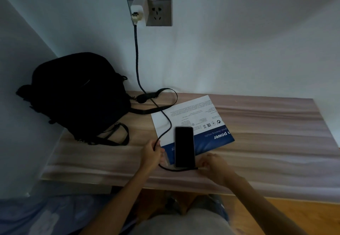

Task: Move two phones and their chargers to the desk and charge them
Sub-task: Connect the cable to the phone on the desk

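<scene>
A dark phone (184, 146) lies screen up on a white and blue booklet (191, 117) on the wooden desk (266, 143). A white charger block (139, 7) sits in the wall socket (159, 11). Its dark braided cable (136, 54) runs down the wall and across the desk. My left hand (150, 154) pinches the cable just left of the phone. The cable then loops below the phone's near end to my right hand (211, 163), which grips its free end close to the phone's bottom right corner. Only one phone and one charger are in view.
A black backpack (77, 95) leans in the left corner of the desk, its straps trailing toward the booklet. The socket's right outlet holds no plug. Blue bedding (46, 214) lies below left, and a wooden floor (276, 214) shows under the desk's front edge.
</scene>
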`<state>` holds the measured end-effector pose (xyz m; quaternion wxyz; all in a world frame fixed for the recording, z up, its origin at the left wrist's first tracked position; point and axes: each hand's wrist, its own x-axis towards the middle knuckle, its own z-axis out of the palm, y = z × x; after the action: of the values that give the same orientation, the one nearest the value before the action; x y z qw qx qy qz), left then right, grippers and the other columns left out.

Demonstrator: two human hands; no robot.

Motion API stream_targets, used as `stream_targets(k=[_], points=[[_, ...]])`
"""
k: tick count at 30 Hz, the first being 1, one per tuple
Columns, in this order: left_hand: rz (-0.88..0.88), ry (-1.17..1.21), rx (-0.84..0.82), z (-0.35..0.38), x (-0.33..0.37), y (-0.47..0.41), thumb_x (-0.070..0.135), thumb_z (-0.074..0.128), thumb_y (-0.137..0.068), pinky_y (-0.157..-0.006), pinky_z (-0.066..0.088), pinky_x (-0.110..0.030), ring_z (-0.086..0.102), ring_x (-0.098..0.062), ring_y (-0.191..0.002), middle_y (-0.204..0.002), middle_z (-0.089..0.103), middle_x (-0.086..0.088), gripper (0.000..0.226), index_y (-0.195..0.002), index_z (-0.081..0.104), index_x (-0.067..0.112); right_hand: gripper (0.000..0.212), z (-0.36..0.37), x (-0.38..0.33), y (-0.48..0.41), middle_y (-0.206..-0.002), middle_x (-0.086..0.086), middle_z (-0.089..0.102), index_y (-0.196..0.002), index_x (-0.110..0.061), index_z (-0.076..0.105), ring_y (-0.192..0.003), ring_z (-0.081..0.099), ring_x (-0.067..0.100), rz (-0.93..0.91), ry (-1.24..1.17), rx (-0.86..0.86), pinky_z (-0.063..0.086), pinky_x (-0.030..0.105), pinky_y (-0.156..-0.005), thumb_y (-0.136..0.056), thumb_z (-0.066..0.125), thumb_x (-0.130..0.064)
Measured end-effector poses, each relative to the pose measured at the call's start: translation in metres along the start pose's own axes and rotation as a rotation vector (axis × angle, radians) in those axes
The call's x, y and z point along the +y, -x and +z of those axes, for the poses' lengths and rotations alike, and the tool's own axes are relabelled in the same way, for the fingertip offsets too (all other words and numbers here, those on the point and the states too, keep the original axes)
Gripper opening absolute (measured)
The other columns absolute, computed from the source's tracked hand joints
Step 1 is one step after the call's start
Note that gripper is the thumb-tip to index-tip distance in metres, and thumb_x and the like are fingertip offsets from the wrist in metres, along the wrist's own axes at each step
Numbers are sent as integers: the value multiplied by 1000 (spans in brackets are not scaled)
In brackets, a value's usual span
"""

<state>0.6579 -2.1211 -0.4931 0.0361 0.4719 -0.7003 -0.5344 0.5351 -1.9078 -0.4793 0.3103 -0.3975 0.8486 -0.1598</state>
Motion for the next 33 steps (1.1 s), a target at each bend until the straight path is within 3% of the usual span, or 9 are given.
stream_targets(k=[2,5,12,15,19,22,24,29,33], points=[[-27,-80,78,-12,-6,-4,-6,42,-95,-58,46,-15,64,-18,-80,-103,68,-14,31,-120,60,0,25,-8,-3,6,-93,-12,75,-98,-27,77,-85,68,3,8,-166,9,54,21,-77,-79,73,-10],[-81,-100,203,-33,-15,-9,-8,44,-92,-77,45,-30,60,-32,-101,-120,63,-23,41,-131,54,-1,39,-22,-1,13,-73,-28,71,-78,-41,74,-75,67,-6,42,-279,95,49,9,-68,-75,75,-2],[-125,-113,405,-96,-48,-31,0,49,-96,-78,50,-47,63,-45,-103,-111,64,-29,28,-120,57,-11,16,-31,41,28,-86,-2,74,-75,-12,66,-83,70,14,243,-402,152,57,40,-83,-76,78,-1],[2,-110,473,-113,-48,-34,-4,61,-90,-74,49,-39,65,-43,-99,-100,67,-23,22,-111,59,-5,13,-32,52,34,-88,9,73,-81,-6,69,-84,71,24,283,-628,166,58,45,-81,-76,78,2],[227,-51,366,-121,-38,-33,-2,78,-81,-80,53,-28,68,-21,-93,-100,69,-10,49,-125,59,4,16,-46,29,32,-91,2,75,-88,-18,77,-83,70,14,160,-957,203,57,25,-70,-74,79,-26],[302,102,203,-115,-19,-32,-8,68,-85,-76,56,-23,69,-16,-84,-91,70,-9,26,-103,69,12,28,-59,0,19,-103,7,74,-99,-14,77,-99,68,25,71,-1117,280,56,35,-86,-81,72,-33],[313,159,131,-107,-7,-28,-14,66,-81,-73,56,-15,69,-20,-86,-91,70,-8,33,-94,69,16,34,-67,-20,9,-112,7,74,-105,-13,76,-108,67,24,10,-1197,330,54,33,-89,-82,71,-38],[297,259,103,-97,-4,-14,-19,63,-82,-75,55,-12,70,8,-81,-94,70,2,32,-96,68,10,39,-79,-51,-6,-117,11,70,-125,-17,66,-118,64,23,-170,-1421,334,51,30,-99,-93,57,-38],[179,455,94,-103,-36,-4,-10,42,-98,-83,58,-24,72,-6,-95,-102,75,-4,32,-108,67,7,39,-82,-59,-17,-106,5,72,-123,-10,56,-111,68,21,-106,-1865,263,56,30,-93,-98,49,-38]])
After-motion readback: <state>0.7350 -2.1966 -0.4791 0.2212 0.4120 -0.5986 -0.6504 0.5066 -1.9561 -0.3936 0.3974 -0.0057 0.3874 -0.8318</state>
